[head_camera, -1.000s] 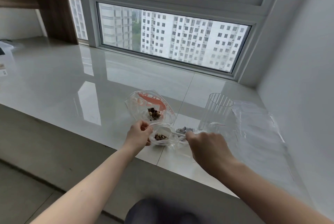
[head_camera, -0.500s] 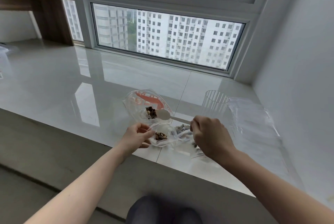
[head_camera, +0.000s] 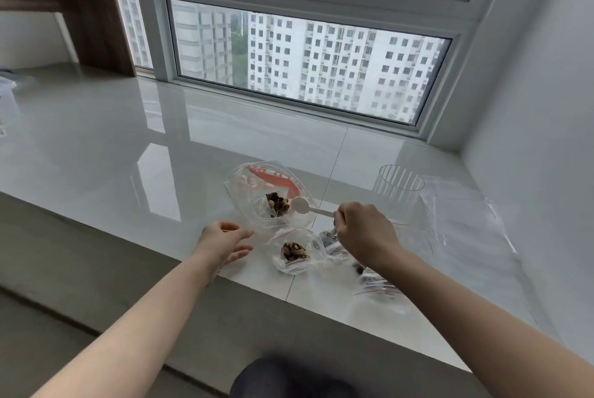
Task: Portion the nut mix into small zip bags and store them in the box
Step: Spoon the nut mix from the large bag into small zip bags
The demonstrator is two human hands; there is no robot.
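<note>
Right hand [head_camera: 363,233] grips a white spoon [head_camera: 303,207] at the nut mix bag [head_camera: 266,195]; left hand [head_camera: 221,241] hangs open; filled small zip bags [head_camera: 294,253] remain unboxed

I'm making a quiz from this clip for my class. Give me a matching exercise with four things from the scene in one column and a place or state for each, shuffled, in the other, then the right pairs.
Things:
1. white spoon
2. left hand
3. clear cup
4. small zip bag

States or places:
A. stands upright, to the right of the big nut bag
B. lies on the counter with nuts inside, between the two hands
C. open, holding nothing
D. held by its handle in the right hand

Pairs: 1-D, 2-C, 3-A, 4-B
</note>
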